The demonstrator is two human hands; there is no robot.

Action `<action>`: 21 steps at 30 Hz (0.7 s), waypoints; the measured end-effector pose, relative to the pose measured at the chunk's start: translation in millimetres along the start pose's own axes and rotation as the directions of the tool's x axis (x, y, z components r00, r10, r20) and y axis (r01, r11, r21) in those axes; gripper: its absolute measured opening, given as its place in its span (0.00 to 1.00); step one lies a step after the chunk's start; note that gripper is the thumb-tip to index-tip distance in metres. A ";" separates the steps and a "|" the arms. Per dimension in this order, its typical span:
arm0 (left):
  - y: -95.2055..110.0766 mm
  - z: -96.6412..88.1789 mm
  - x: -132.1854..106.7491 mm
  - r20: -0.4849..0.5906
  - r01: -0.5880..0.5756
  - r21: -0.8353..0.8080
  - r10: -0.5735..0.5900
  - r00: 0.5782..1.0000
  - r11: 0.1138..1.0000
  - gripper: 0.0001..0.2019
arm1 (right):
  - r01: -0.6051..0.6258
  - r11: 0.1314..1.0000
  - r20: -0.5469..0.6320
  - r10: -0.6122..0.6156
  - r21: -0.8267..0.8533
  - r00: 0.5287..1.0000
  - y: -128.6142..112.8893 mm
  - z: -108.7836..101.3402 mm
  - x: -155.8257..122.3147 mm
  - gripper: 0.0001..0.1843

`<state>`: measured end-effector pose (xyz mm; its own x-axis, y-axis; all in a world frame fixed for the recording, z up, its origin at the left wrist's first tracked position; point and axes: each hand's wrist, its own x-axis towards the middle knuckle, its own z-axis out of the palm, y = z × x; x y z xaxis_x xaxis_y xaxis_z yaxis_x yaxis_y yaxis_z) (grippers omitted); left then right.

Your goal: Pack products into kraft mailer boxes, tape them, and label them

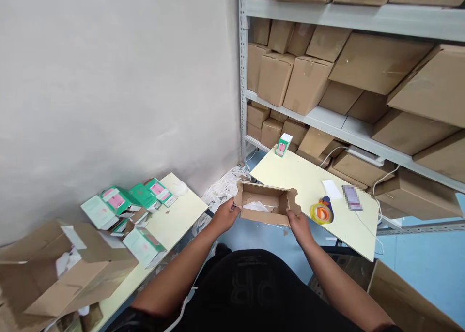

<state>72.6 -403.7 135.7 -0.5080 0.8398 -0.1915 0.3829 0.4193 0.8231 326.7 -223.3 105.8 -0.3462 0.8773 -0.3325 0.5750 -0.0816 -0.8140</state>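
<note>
Between my two hands, in front of my body, is a small open cardboard box (264, 217) with torn edges. Something white, like a piece of paper (256, 206), lies inside it. My left hand (225, 215) grips the left end of the box, thumb on the rim. At the right end, my right hand (300, 224) is closed on the cardboard wall. The fingers under the box are partly hidden. Just right of the box, a tape dispenser with yellow tape (321, 212) rests on the pale table (290, 174).
Several green-and-white cartons (115, 199) and a large open cardboard box (65, 269) crowd the left table (174, 225). A phone (352, 198), white paper (332, 189) and a small green carton (283, 144) are on the right table. Shelving (348, 20) with boxes stands behind; paper scraps (227, 187) lie between tables.
</note>
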 end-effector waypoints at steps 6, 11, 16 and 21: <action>18.7 20.7 90.5 0.061 -0.040 0.017 0.039 0.997 0.999 0.11 | -0.094 0.995 -0.105 0.098 0.039 0.990 15.5 -7.5 51.4 0.23; 24.0 33.3 189.4 0.210 -0.100 0.010 0.096 0.973 0.995 0.12 | -0.180 0.981 -0.177 0.189 0.065 0.966 21.1 -6.2 113.8 0.24; 28.3 41.7 284.1 0.354 -0.119 -0.076 0.139 0.925 0.990 0.15 | -0.250 0.963 -0.250 0.267 0.099 0.931 12.2 0.8 172.0 0.23; 34.7 42.7 356.3 0.532 -0.114 0.022 0.085 0.843 0.993 0.14 | -0.301 0.947 -0.328 0.322 0.115 0.888 8.6 -5.6 211.7 0.26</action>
<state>-62.3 -75.2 73.2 0.0148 0.9266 -0.3759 0.4548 0.3285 0.8278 262.5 -35.7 31.0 0.1205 0.9080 -0.4012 0.5636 -0.3953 -0.7253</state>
